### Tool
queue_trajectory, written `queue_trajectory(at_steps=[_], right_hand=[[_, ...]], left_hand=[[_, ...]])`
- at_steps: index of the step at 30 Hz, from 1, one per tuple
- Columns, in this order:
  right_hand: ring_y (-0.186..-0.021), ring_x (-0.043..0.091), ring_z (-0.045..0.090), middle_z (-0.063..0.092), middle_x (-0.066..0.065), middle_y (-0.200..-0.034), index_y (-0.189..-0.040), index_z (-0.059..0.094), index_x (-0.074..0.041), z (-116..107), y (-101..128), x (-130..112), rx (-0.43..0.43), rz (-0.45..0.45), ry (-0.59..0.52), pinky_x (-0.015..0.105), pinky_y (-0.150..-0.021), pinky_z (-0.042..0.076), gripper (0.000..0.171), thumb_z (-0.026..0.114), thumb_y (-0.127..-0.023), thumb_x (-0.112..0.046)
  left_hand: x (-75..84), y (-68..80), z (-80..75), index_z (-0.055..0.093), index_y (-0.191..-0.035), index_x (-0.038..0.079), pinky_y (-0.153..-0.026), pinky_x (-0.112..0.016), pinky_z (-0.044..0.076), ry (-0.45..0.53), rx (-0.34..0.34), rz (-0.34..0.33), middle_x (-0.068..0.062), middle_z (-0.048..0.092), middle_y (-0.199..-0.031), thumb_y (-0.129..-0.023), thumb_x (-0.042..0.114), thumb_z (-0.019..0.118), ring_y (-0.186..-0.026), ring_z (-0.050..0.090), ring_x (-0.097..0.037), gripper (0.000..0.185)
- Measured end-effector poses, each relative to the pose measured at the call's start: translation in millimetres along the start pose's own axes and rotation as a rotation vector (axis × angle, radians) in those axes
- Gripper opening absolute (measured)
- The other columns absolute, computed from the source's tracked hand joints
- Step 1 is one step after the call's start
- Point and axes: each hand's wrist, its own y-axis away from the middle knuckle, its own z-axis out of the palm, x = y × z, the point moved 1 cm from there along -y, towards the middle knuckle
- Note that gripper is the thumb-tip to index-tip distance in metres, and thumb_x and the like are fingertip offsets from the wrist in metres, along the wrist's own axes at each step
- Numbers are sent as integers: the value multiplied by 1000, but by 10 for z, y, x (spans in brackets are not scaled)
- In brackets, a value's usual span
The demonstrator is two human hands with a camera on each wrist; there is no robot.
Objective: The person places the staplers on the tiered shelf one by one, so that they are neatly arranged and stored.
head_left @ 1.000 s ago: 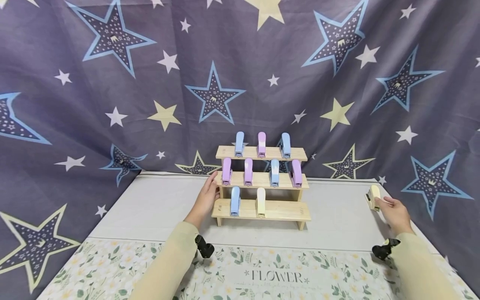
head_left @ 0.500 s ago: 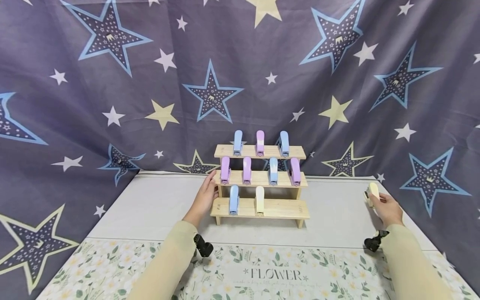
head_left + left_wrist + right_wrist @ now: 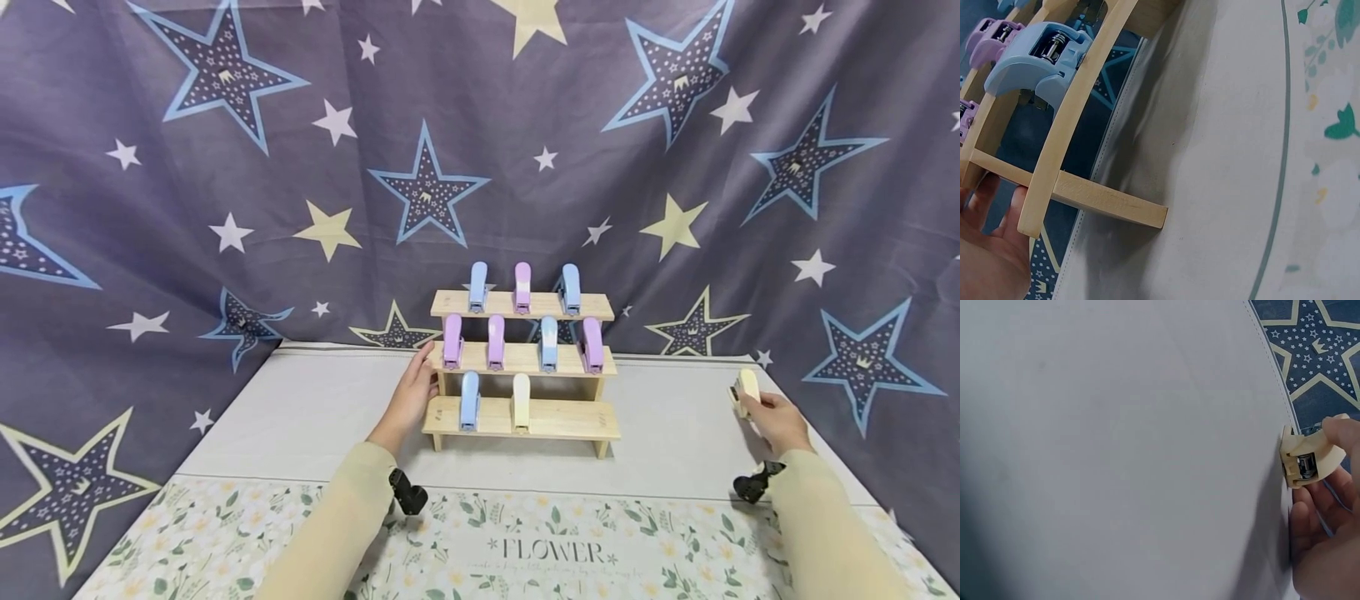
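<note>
My right hand (image 3: pixel 780 422) pinches a cream mini stapler (image 3: pixel 748 383) near the table's far right corner, thumb on one side and fingers on the other. In the right wrist view the stapler (image 3: pixel 1316 456) is close to the table's edge; whether its base touches is unclear. My left hand (image 3: pixel 408 400) grips the left end of a three-tier wooden stand (image 3: pixel 570 421), and its fingertips (image 3: pixel 1013 209) go partly out of sight behind the wooden frame. Blue and purple staplers stand upright on the upper tiers; the lowest bears a blue stapler (image 3: pixel 469 402) and a cream one (image 3: pixel 521 403).
A starry dark curtain (image 3: pixel 330 133) hangs behind and beside the table. White cloth (image 3: pixel 315 417) covers the back, with a floral mat (image 3: pixel 555 521) lettered FLOWER in front. Black wrist cameras (image 3: pixel 408 493) sit at both cuffs.
My right hand has shifted slightly left and taken a fuller hold of the cream stapler, which is about where it was. The left hand and the stand hold still.
</note>
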Motion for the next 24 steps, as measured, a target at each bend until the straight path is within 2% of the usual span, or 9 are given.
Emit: queue_trajectory(at_steps=[7, 9, 15, 20, 24], right_hand=[[-105, 38, 52, 48, 37, -128, -140, 36, 14, -40, 10, 25, -72, 11, -33, 31, -63, 48, 71, 47, -101, -44], [-101, 34, 53, 49, 36, -124, -137, 36, 15, -51, 19, 33, -90, -12, -45, 29, -64, 47, 70, 49, -101, -42], [-84, 18, 52, 55, 20, -105, -128, 39, 15, -84, 38, 10, -143, -74, -28, 28, -61, 48, 65, 53, -100, -42], [-80, 14, 56, 59, 12, -99, -125, 41, 14, -103, 69, -21, -198, -115, -14, 27, -62, 53, 66, 58, -98, -43], [-76, 16, 58, 61, 10, -94, -121, 42, 14, -99, 122, -102, -251, -186, -5, 30, -63, 56, 60, 59, -100, -39]], left_hand=[[-2, -4, 6, 24, -160, 13, -112, -53, 38, -4, -3, 1, -26, 30, -157, -111, 20, 26, -137, 40, -45, 49], [23, 5, 6, 24, -160, 10, -112, -53, 39, -1, -11, -1, -28, 31, -156, -111, 19, 26, -137, 40, -45, 50], [24, 5, 3, 22, -160, 8, -112, -53, 38, 13, -19, 0, -29, 29, -156, -111, 17, 25, -137, 39, -46, 50], [-9, -9, 4, 25, -160, 12, -112, -52, 39, -9, 7, -2, -26, 32, -156, -111, 19, 26, -136, 41, -44, 49], [0, 0, -2, 25, -160, 12, -112, -52, 39, -10, 7, -2, -26, 31, -157, -111, 19, 25, -137, 41, -44, 50]])
